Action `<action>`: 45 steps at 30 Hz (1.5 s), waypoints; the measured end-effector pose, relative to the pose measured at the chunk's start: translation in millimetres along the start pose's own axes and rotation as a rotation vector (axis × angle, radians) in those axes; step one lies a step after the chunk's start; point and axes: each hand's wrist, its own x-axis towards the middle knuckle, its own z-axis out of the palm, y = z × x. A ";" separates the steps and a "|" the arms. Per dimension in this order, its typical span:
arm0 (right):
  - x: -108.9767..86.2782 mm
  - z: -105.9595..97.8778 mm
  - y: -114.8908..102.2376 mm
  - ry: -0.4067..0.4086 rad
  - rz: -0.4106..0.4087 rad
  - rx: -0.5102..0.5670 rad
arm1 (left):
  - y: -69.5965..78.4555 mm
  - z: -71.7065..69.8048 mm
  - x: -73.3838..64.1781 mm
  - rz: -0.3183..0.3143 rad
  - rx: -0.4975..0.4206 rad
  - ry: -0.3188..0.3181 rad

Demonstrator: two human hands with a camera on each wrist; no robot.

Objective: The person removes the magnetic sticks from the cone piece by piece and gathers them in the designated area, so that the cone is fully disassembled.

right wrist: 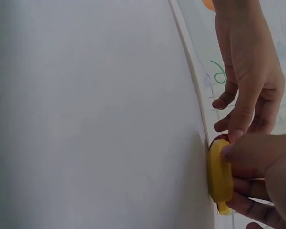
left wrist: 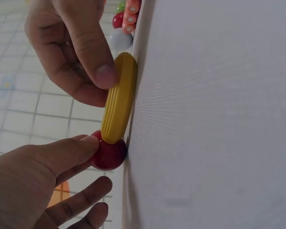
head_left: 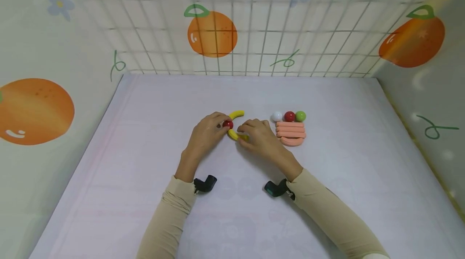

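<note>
My left hand (head_left: 206, 133) pinches a glossy red ball (head_left: 228, 124) between thumb and fingertips on the table. Touching that ball is the end of a ridged yellow curved piece (left wrist: 119, 102), gripped between the thumb and fingers of my right hand (head_left: 259, 140). Beyond the ball lies a second yellow curved piece (head_left: 237, 113), held by neither hand. In the right wrist view the front yellow piece (right wrist: 220, 171) hides most of the red ball, and only a sliver of the second piece shows below it.
Right of my right hand, a white ball (head_left: 277, 116), a red ball (head_left: 289, 116) and a green ball (head_left: 300, 116) sit in a row. Several pink ridged sticks (head_left: 290, 129) lie just in front of them. A wire grid behind a printed cloth (head_left: 254, 45) borders the table's back.
</note>
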 end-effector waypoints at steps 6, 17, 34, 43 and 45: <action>1.0 6.8 0.6 -0.014 0.006 -0.043 | -0.6 1.2 -0.9 0.004 -0.016 0.003; -0.8 8.9 -0.8 0.049 -0.016 -0.061 | -2.5 6.7 -0.2 0.037 0.018 0.023; -12.9 -1.9 -0.9 0.058 -0.009 -0.052 | 9.8 6.6 -1.8 0.027 0.043 -0.030; -25.3 -5.7 -3.3 -0.013 -0.041 -0.034 | 9.0 8.1 -1.0 0.048 0.071 -0.007; -28.9 -9.5 -4.7 0.003 -0.045 -0.024 | 8.2 8.5 -0.5 0.055 0.053 0.002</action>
